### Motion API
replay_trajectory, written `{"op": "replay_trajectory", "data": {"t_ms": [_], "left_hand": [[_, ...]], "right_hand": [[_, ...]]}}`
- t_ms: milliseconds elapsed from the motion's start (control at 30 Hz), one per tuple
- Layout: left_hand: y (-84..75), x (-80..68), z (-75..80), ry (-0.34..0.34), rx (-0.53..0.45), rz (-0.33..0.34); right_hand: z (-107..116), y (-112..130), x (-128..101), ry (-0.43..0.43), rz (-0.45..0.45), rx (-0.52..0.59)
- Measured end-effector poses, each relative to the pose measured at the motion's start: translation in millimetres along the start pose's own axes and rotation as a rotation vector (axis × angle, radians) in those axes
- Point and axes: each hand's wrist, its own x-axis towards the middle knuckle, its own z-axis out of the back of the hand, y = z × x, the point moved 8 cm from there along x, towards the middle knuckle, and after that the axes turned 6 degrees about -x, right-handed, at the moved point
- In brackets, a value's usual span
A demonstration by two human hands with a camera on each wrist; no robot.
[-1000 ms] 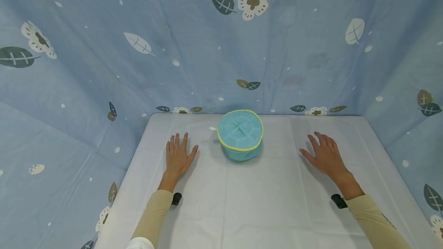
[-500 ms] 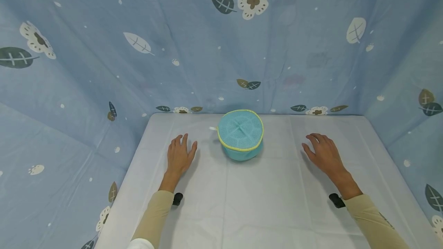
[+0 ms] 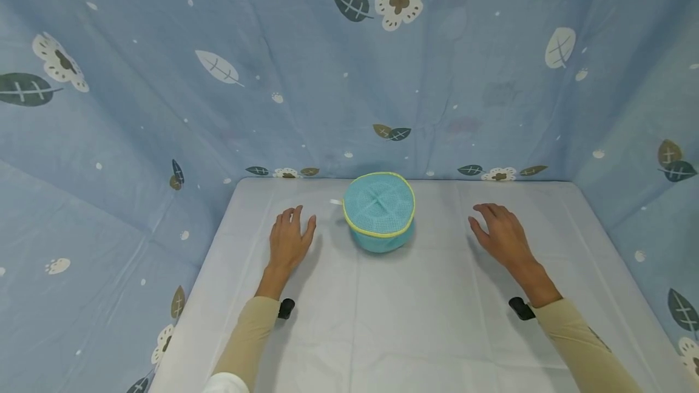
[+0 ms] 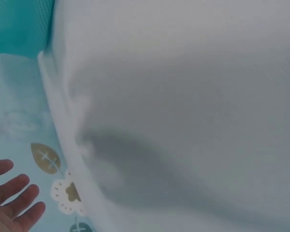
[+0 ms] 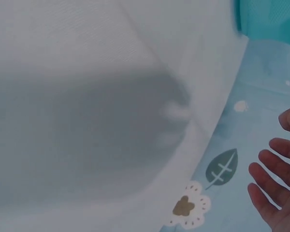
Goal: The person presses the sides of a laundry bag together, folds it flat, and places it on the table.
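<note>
A round teal mesh pouch (image 3: 379, 211) with yellow trim and a small white zip tab stands at the back middle of the white-covered table (image 3: 415, 320). My left hand (image 3: 289, 238) hovers or rests just left of it, a short gap away, fingers loosely bent and holding nothing. My right hand (image 3: 499, 232) lies farther off on the pouch's right, fingers relaxed and slightly curled, also empty. In the left wrist view the fingers (image 4: 17, 200) show at the bottom left and a corner of the pouch (image 4: 19, 24) at the top left. The right wrist view shows fingers (image 5: 275, 193) and the pouch (image 5: 270, 19).
Blue cloth walls (image 3: 349, 77) printed with leaves and flowers close in the table at the back and on both sides. Small black wrist cameras (image 3: 286, 308) sit under each beige sleeve. White cloth stretches from the pouch to the near edge.
Both hands have slid forward and a little inward toward the pouch, and their fingers have gone from spread flat to loosely bent. The pouch has not moved.
</note>
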Motion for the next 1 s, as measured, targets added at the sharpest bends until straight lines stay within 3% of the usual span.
{"op": "replay_trajectory", "data": {"t_ms": [200,733,1000], "left_hand": [[-8.6,7.0,-3.0,0.006,-0.022,0.004],[-39.2,18.0,-8.5,-0.08,-0.085,-0.061],[-49.3,21.8,-9.9,-0.11,-0.158,-0.048]], "right_hand": [[-0.4,9.7,7.6,-0.016,-0.007,0.038],[-15.7,24.7,22.2,0.016,-0.044,0.088],[-18.6,37.2,30.5,0.018,-0.059,0.131]]}}
